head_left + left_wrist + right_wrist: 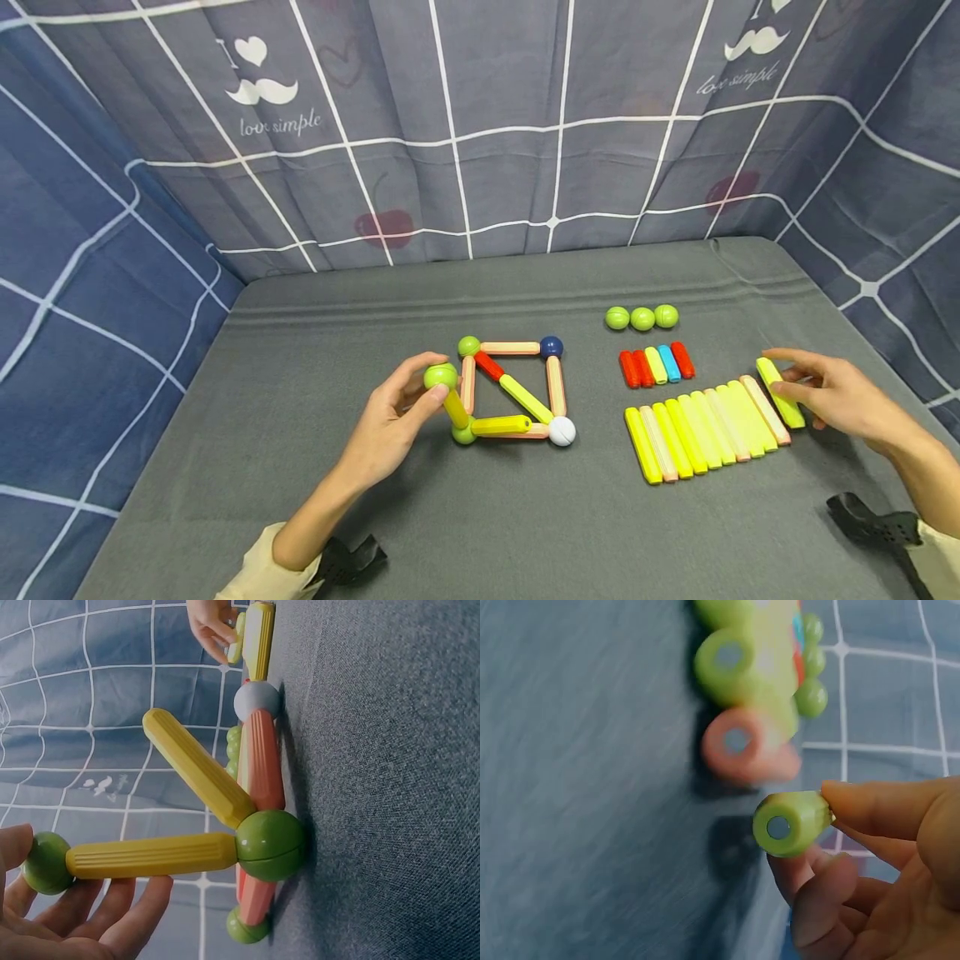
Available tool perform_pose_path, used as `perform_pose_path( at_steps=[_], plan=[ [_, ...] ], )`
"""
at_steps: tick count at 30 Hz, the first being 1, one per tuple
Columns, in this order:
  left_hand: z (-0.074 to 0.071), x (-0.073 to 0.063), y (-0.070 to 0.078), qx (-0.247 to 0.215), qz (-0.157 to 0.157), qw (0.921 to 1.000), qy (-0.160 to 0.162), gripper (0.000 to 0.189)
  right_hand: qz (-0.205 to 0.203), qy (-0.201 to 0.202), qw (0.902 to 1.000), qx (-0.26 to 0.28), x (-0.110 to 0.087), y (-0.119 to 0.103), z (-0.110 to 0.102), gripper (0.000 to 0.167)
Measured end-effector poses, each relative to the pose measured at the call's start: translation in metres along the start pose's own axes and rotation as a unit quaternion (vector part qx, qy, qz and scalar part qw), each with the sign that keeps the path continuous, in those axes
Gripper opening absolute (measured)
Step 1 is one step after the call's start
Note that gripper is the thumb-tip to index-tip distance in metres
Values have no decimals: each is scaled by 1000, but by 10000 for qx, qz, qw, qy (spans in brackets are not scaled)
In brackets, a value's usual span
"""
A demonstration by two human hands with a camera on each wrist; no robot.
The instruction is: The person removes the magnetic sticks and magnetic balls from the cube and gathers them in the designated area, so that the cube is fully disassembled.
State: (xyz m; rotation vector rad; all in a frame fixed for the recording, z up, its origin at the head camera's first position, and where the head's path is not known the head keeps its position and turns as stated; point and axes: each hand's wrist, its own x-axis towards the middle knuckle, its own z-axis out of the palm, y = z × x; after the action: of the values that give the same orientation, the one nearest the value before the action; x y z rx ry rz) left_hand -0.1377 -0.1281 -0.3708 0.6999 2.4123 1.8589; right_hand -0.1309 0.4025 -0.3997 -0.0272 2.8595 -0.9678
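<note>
- Gray tabletop (247,492): ball-and-stick frame (522,396) around the middle, stick row (708,433) off to the right
- Left hand (390,421): fingers pinching the top green ball (440,377), on an upright yellow stick (154,856)
- Right hand (836,392): fingers gripping a yellow-green stick (782,396) just beside the row
- Slanted yellow stick (196,766): kinda looks flat from the head, but left wrist shows its end up in the air
- Gray end disc (778,827) on the gripped stick: only right wrist catches it

The left hand (75,930) pinches a green ball (46,862) atop a yellow rod (154,856) standing on a lower green ball (270,845). A second yellow rod (199,769) slants up there; a pink rod (264,761) runs right to a white ball (257,701). Farther right, the right hand (211,628) seems to hold a small yellowish stick (237,637).
</note>
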Motion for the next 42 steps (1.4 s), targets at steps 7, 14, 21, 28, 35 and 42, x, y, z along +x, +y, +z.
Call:
perform_pose_path(
  at_steps=[7,14,21,28,35,42],
  plan=[
    [0,0,0,-3,11,10000,9,33,274,-532,9982,107,-1,8,2,52],
    [1,0,-2,-86,44,10000,-5,33,229,-644,9976,143,-2,7,3,48],
    [1,1,-2,-161,70,9998,-34,32,258,-484,9985,22,-3,6,3,49],
    [1,1,-2,-138,30,9999,-14,33,236,-118,9996,-137,-5,6,-1,48],
    [2,0,-1,-173,48,9998,-6,32,-92,452,9989,67,-10,-13,1,41],
    [2,0,-2,-113,62,9999,0,33,-1014,88,9916,803,-17,-73,25,35]
  ],
)
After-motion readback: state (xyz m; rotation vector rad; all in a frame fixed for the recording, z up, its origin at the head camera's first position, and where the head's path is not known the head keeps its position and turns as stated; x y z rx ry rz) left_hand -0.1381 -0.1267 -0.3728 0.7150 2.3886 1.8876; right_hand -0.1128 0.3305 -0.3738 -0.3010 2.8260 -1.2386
